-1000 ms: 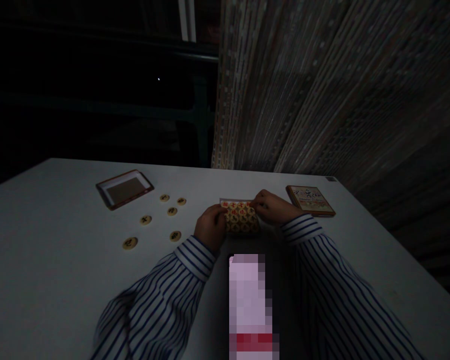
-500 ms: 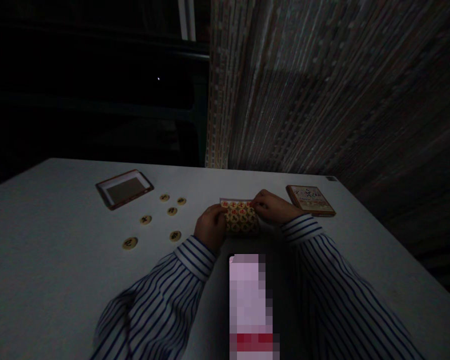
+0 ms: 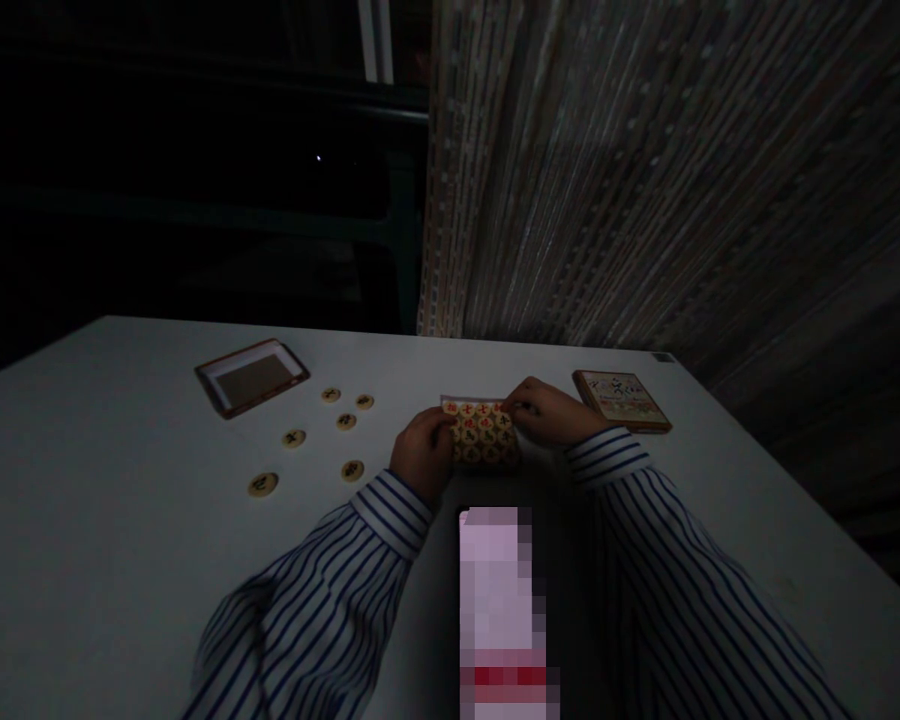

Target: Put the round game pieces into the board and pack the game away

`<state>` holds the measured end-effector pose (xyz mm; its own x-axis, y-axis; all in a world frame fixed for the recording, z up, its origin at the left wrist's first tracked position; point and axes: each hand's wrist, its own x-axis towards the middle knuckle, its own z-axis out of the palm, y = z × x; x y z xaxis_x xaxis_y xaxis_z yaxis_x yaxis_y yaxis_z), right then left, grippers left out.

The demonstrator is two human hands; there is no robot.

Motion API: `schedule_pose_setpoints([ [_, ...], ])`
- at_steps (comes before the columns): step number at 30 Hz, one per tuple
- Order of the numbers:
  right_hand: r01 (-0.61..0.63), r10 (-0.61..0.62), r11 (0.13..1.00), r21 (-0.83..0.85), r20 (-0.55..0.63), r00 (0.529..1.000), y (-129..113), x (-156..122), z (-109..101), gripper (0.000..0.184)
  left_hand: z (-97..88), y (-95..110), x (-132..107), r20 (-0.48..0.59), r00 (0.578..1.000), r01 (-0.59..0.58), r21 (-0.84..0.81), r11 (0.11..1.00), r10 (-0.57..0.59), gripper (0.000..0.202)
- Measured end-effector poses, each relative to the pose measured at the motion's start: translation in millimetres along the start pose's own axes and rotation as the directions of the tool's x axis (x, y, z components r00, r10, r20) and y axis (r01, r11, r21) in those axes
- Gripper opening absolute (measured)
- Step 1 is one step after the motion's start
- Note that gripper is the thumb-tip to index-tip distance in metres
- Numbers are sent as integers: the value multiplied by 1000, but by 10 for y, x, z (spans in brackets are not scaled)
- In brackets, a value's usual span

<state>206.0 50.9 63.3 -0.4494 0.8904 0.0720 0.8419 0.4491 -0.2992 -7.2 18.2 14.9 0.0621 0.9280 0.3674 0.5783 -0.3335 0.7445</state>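
Observation:
A small box [image 3: 481,432] packed with round wooden game pieces marked in red sits on the white table [image 3: 120,560] in front of me. My left hand [image 3: 420,455] curls against the box's left side, fingers closed on its edge. My right hand [image 3: 551,410] rests at the box's far right corner, fingers pinched down on the pieces there. Both arms wear striped sleeves. Several loose round pieces [image 3: 345,421] with dark marks lie to the left of the box.
An open box lid or tray [image 3: 251,377] lies at the back left. A flat printed box [image 3: 620,398] lies at the back right. A woven curtain hangs behind the table. The room is dark. A blurred patch covers the near middle.

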Motion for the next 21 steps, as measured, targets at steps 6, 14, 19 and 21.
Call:
schedule_pose_setpoints([
  [6, 11, -11, 1000, -10, -27, 1000, -55, -39, -66, 25, -21, 40, -5, -20, 1000, -17, 21, 1000, 17, 22],
  [14, 44, -52, 998, -47, -178, 983, -92, -257, -115, 26, -102, 76, 32, -93, 996, 4, -73, 997, -11, 25],
  [19, 26, -37, 999, -42, -288, 957, -146, -451, -103, 26, -437, 115, 53, -110, 992, 50, -150, 987, -67, 30],
  [21, 17, -20, 1000, -13, -352, 936, -170, -511, -72, 25, -617, 79, 49, -127, 988, 70, -141, 987, -88, 31],
])
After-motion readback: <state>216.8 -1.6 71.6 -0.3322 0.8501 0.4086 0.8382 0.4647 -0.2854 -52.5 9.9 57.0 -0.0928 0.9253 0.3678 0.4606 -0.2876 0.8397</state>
